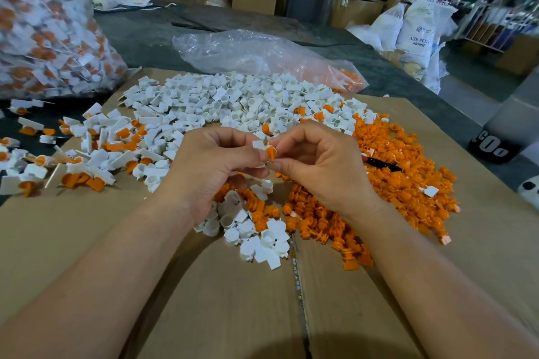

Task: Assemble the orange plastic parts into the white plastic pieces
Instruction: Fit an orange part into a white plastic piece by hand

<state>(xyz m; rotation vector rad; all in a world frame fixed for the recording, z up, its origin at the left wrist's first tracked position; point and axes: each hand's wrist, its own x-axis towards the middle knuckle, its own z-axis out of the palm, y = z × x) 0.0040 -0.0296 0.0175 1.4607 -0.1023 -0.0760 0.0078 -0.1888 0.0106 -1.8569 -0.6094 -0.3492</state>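
Flattened brown cardboard sheet [204,285] serves as bench. Left hand [210,166] pinches a small white plastic piece [258,144]; right hand [318,166] pinches an orange plastic part [271,153] against it, apparently not fully seated. Assembled units [96,154] lie left. Sizeable loose white heap [218,99] and loose orange heap [402,183] remain: much outstanding.

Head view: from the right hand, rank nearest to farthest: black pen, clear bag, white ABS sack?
1. Black pen, just right of the right hand, among orange parts.
2. Clear bag, behind the white pile.
3. White ABS sack, far back right.
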